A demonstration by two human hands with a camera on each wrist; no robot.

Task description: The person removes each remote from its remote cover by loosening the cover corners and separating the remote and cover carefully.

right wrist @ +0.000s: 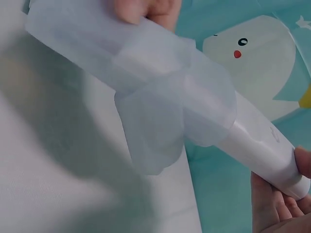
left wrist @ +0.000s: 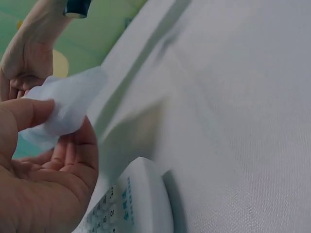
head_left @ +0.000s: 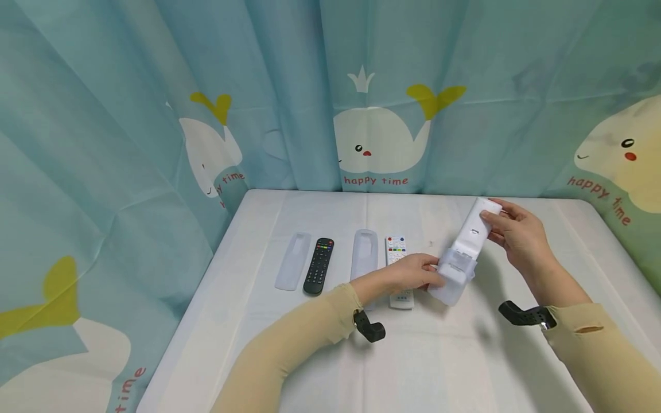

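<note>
A white remote control (head_left: 474, 228), back side up, is held aslant over the right part of the table, its lower part inside a translucent silicone cover (head_left: 450, 285). My right hand (head_left: 523, 232) grips the remote's bare upper end between thumb and fingers. Lower down, my left hand (head_left: 413, 272) pinches the cover's side. In the right wrist view the cover's loose edge (right wrist: 151, 131) is folded back and hangs around the remote's middle. Partly behind my left hand lies another white remote (head_left: 396, 245), buttons up, whose lower end (left wrist: 146, 191) shows in the left wrist view.
Left of that white remote lies a second translucent cover (head_left: 365, 248), partly hidden by my left arm. Farther left, a black remote (head_left: 319, 267) lies beside a third cover (head_left: 292, 261). A blue curtain (head_left: 304, 92) with whale prints hangs behind the white table (head_left: 320, 367).
</note>
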